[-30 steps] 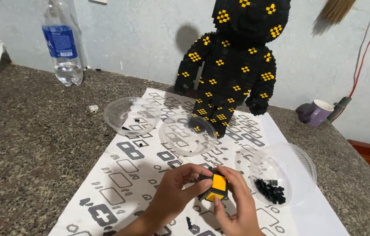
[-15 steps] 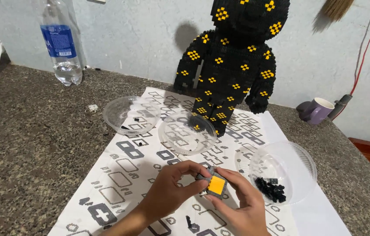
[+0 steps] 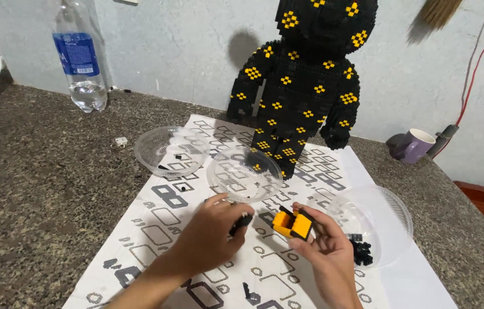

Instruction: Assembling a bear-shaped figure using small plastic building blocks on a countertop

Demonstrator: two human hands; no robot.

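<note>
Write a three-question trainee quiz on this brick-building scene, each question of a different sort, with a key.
1. True or false: the right hand holds a small yellow and black brick assembly.
2. Which clear bowl holds the pile of loose black bricks? A) the left bowl B) the middle bowl C) the right bowl
3. Fill in: the left hand pinches a small ____ piece in its fingers.

Key: 1 true; 2 C; 3 black.
</note>
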